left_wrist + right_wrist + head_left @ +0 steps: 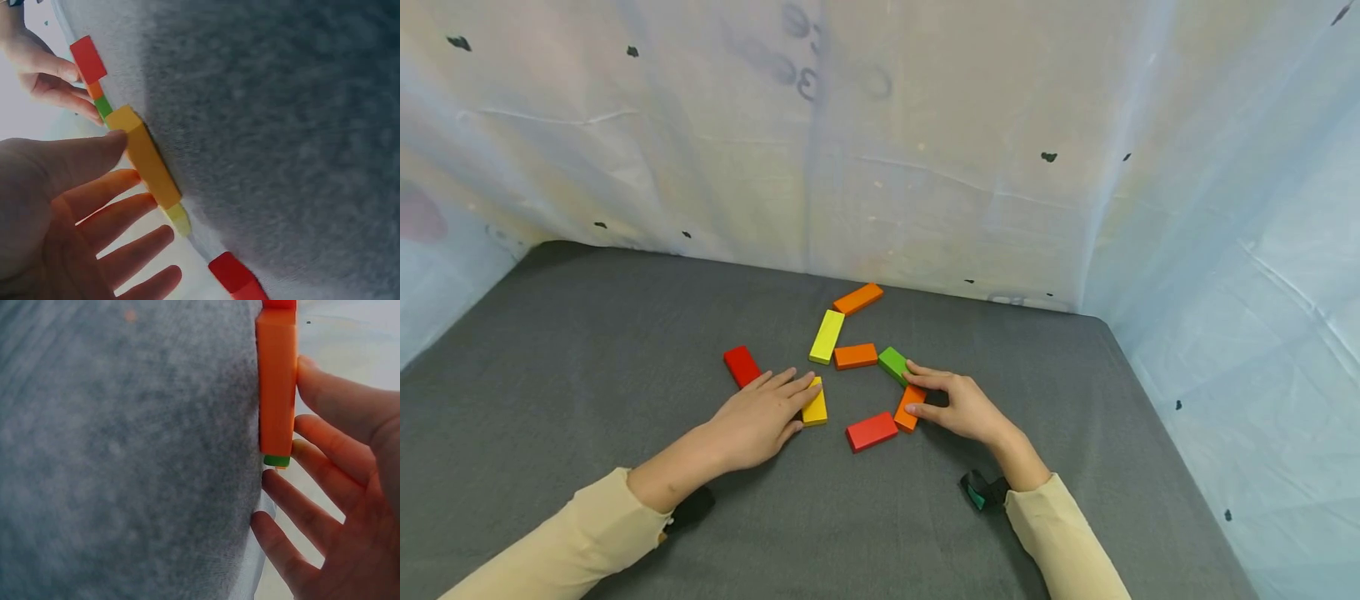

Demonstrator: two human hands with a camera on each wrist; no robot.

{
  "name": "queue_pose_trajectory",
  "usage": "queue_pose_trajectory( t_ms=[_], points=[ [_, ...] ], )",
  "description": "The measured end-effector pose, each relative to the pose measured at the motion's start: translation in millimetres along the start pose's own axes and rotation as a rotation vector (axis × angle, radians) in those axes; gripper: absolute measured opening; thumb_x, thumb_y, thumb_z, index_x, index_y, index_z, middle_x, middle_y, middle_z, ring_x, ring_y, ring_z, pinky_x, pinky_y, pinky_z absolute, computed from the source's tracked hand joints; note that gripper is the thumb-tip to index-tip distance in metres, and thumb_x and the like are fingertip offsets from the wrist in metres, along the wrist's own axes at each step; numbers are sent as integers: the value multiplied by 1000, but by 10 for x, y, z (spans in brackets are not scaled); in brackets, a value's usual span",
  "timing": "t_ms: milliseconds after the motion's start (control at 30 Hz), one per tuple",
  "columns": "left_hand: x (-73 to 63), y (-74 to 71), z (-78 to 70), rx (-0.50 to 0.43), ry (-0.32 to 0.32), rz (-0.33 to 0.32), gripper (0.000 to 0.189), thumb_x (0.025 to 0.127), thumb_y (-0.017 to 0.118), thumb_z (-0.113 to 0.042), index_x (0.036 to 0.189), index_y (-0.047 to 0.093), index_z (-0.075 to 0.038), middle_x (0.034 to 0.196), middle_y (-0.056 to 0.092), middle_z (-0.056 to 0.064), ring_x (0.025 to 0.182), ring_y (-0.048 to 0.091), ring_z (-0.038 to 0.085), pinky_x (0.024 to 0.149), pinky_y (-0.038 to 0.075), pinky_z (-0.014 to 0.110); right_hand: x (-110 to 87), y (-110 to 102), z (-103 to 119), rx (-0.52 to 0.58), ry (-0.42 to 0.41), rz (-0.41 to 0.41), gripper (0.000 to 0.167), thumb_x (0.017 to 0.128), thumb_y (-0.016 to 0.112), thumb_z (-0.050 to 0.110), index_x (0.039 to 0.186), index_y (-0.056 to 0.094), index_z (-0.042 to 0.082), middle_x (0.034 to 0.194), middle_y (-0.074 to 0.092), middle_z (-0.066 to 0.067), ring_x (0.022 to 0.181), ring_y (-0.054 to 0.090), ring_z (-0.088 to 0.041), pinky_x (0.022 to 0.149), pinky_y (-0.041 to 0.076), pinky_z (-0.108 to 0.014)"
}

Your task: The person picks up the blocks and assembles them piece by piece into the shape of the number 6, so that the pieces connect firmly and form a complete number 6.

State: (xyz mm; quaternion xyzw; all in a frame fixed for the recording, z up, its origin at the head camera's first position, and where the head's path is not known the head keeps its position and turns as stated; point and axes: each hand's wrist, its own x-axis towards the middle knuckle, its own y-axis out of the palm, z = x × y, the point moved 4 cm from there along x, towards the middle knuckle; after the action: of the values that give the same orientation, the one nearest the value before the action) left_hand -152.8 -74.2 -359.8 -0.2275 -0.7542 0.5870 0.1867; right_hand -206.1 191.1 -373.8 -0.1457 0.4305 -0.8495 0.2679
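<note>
In the head view my left hand (pixel 760 423) lies with fingers spread and nearly straight, fingertips on a yellow block (pixel 816 408). The left wrist view shows the thumb and index finger right at this block's upper face (pixel 149 159). My right hand (pixel 958 404) has its thumb at an orange block (pixel 907 412) and its fingertips by the adjoining green block (pixel 892 362). Its fingers are gently bent and spread in the right wrist view, along the orange block's (pixel 276 381) top side. A red block (pixel 872 432) lies at the orange block's near end.
Another orange block (pixel 855 357) meets the green one. Farther back are a pale yellow block (pixel 827 336) and a third orange block (pixel 858 298). A second red block (pixel 742 365) lies beyond my left hand. White sheeting (pixel 925 208) borders the grey cloth surface (pixel 820 533).
</note>
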Motion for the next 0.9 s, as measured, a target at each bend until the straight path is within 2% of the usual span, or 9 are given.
queue_pose_trajectory(
  t_ms=[267,600,900],
  points=[
    [63,15,18,5,1,-52,47,90,66,-14,134,55,0,141,51,17,131,45,41,107,36,56,0,2,-1,0,1,-3,52,89,69,26,135,56,7,149,42,-6,137,40,-30,108,36,-52],
    [193,22,18,52,-5,-34,45,91,65,-12,133,56,0,139,52,19,130,46,42,106,38,55,5,4,-15,-3,1,-3,52,89,69,26,135,56,7,149,42,-5,137,40,-30,108,36,-52],
    [242,13,-9,81,1,-40,44,90,66,-10,132,57,1,137,54,20,129,48,40,105,40,54,11,4,-17,1,10,-3,52,89,69,27,135,56,8,149,43,-5,137,40,-30,108,36,-51]
  ],
)
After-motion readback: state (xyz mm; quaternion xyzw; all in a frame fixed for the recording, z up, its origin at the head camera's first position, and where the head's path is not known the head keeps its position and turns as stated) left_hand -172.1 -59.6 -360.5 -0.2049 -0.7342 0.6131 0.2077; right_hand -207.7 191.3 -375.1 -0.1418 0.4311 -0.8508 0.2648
